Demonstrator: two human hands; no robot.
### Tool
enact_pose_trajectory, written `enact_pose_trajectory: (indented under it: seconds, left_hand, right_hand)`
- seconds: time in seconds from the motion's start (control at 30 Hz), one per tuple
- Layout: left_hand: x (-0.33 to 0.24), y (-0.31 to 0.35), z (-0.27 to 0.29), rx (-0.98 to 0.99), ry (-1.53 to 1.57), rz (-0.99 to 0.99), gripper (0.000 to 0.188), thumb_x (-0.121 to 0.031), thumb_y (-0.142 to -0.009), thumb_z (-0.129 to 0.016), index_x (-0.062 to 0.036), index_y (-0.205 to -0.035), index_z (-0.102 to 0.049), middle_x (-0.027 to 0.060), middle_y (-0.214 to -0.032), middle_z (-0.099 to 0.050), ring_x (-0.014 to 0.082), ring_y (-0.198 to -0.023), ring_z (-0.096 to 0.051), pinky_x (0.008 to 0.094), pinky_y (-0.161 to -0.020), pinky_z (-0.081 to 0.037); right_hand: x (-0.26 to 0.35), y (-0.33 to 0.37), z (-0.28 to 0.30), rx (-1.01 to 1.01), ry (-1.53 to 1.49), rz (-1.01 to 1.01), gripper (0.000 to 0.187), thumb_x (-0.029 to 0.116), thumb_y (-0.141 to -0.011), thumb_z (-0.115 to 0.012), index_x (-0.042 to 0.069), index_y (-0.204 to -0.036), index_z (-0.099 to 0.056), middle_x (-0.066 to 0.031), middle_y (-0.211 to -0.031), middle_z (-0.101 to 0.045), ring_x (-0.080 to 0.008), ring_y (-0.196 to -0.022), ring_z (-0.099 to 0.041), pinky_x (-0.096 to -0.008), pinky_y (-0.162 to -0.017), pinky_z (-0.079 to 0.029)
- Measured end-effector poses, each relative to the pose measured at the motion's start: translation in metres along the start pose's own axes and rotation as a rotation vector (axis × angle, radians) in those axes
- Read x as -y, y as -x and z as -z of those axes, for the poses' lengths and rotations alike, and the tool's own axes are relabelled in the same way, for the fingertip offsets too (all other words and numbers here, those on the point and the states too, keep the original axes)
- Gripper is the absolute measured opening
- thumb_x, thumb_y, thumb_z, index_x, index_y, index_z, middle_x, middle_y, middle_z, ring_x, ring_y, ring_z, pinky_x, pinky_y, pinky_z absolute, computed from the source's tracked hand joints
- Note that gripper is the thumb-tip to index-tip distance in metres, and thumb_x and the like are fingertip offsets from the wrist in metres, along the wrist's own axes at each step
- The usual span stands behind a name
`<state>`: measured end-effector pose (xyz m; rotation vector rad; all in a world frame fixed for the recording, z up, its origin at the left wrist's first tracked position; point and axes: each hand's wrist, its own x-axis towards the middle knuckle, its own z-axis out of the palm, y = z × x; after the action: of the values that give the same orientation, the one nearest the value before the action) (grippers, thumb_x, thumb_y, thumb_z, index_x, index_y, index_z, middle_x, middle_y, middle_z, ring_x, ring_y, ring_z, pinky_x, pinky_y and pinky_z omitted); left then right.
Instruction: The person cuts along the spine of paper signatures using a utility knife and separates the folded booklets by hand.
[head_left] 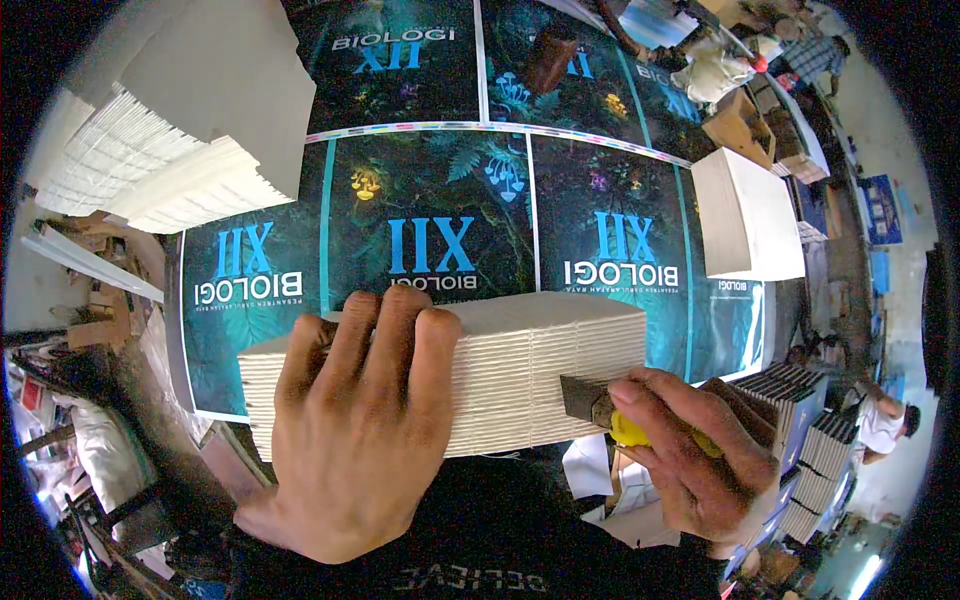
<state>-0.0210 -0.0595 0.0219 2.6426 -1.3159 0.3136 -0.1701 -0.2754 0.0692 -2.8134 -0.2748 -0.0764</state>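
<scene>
A long stack of folded, unbound book sections [500,385] lies crosswise in front of me, its layered folded edges facing me. My left hand [360,440] is closed over the left half of it, fingers bent across the upper edge and the palm against the layered side. In my right hand [700,450] is a yellow-handled knife [585,398] with a broad dark blade. The blade lies flat against the layered side, right of the middle. Beneath the stack are large printed cover sheets [430,185], dark green and teal.
Tall piles of pale paper [220,90] stand at the far left. A white paper block [755,225] sits on the right, near an open cardboard box [740,125]. Piled dark-covered books [825,450] are at the right. People [885,425] work further off.
</scene>
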Motion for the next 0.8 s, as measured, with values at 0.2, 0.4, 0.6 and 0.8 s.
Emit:
enact_pose_trajectory:
  seconds: [0.2,0.4,0.6,0.8]
  left_hand:
    - [0.001,0.000,0.000,0.018,0.013,0.003,0.016,-0.014,-0.085,-0.061,-0.0071,-0.098,-0.054,0.0069,-0.098,-0.059,0.0234,-0.088,-0.060,0.0399,-0.076,-0.046]
    - [-0.002,-0.003,0.006,0.016,-0.003,-0.025,0.016,-0.014,-0.086,-0.060,-0.0066,-0.098,-0.053,0.0075,-0.098,-0.058,0.0238,-0.089,-0.060,0.0402,-0.078,-0.046]
    - [-0.002,-0.003,0.003,0.030,0.006,-0.027,0.014,-0.013,-0.086,-0.059,-0.0070,-0.097,-0.053,0.0073,-0.097,-0.059,0.0235,-0.089,-0.060,0.0401,-0.078,-0.046]
    - [-0.004,-0.001,0.002,0.005,-0.013,0.008,0.014,-0.014,-0.085,-0.061,-0.0073,-0.095,-0.054,0.0066,-0.097,-0.060,0.0231,-0.088,-0.061,0.0394,-0.077,-0.046]
  right_hand:
    - [0.009,-0.005,0.001,-0.017,0.082,0.025,0.042,0.001,-0.083,-0.078,0.000,-0.125,-0.071,-0.0183,-0.125,-0.067,-0.0242,-0.092,-0.070,-0.0317,-0.078,-0.059]
    - [0.012,-0.009,0.008,0.116,0.234,0.040,0.043,0.002,-0.085,-0.077,-0.001,-0.127,-0.068,-0.0195,-0.124,-0.067,-0.0267,-0.103,-0.072,-0.0323,-0.081,-0.063]
    - [0.012,-0.017,0.000,-0.133,0.129,-0.041,0.049,0.002,-0.081,-0.074,0.002,-0.129,-0.068,-0.0152,-0.119,-0.069,-0.0252,-0.081,-0.070,-0.0347,-0.066,-0.058]
    - [0.006,-0.011,0.003,-0.117,-0.035,-0.093,0.049,0.001,-0.082,-0.074,0.000,-0.130,-0.068,-0.0182,-0.123,-0.068,-0.0290,-0.090,-0.073,-0.0372,-0.075,-0.060]
